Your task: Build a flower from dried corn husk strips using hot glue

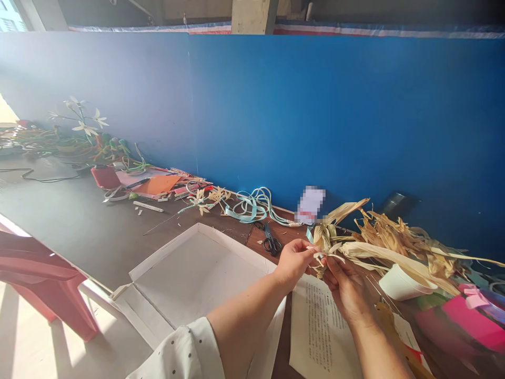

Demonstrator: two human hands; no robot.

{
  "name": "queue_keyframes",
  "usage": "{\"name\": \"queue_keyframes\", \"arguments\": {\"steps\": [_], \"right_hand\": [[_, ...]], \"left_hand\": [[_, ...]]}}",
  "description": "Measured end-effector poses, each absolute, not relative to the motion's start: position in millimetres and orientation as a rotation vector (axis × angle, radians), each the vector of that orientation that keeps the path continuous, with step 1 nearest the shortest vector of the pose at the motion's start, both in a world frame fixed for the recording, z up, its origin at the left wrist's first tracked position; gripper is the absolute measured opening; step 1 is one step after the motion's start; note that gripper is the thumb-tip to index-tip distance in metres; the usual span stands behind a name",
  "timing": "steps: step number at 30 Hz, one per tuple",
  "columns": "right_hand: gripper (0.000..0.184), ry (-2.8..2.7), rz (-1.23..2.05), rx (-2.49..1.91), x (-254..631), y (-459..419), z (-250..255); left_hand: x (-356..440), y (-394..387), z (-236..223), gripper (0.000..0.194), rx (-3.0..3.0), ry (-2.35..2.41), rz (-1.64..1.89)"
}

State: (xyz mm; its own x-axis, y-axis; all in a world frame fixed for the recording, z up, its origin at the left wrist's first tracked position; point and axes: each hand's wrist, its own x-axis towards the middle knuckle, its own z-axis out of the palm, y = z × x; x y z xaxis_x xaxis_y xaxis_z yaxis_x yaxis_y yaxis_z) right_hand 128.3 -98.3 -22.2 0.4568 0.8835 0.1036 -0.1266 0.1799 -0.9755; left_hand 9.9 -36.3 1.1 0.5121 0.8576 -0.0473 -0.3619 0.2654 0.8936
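Observation:
My left hand (pixel 294 260) and my right hand (pixel 347 287) meet over the table edge. Both pinch a small pale flower (pixel 325 256) made of dried husk strips. The left fingers close on one petal from the left. The right fingers close under it from the right. A heap of dried corn husks (pixel 398 242) lies just behind the hands. Under my right wrist lies a printed sheet of paper (pixel 319 331).
Black scissors (pixel 271 242) lie left of the hands, with pale blue ribbon (pixel 252 206) behind them. A flat white box lid (pixel 197 273) sits at the left. A white cup (pixel 400 284), pink paper (pixel 473 321), finished flowers (pixel 84 123) and a red chair (pixel 47 279) are around.

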Motion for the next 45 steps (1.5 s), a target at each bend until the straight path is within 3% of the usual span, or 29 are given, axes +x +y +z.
{"name": "queue_keyframes", "arguments": {"steps": [9, 16, 24, 37, 45], "right_hand": [[0.025, -0.78, 0.882, -1.155, 130, -99, -23], [0.02, -0.876, 0.807, -1.229, 132, -99, -27], [0.038, -0.842, 0.703, -1.395, 132, -101, -26], [0.036, -0.966, 0.308, -1.687, 121, -109, -4], [0.045, -0.895, 0.408, -1.759, 118, -114, 5]], "left_hand": [[9, -39, 3, 0.028, 1.039, 0.572, 0.872], [12, -38, -2, 0.035, 1.073, 0.587, 0.892], [15, -38, -6, 0.03, 1.137, 0.635, 0.964], [13, -42, -4, 0.028, 1.194, 0.636, 0.997], [10, -44, -3, 0.032, 1.228, 0.59, 1.006]]}}
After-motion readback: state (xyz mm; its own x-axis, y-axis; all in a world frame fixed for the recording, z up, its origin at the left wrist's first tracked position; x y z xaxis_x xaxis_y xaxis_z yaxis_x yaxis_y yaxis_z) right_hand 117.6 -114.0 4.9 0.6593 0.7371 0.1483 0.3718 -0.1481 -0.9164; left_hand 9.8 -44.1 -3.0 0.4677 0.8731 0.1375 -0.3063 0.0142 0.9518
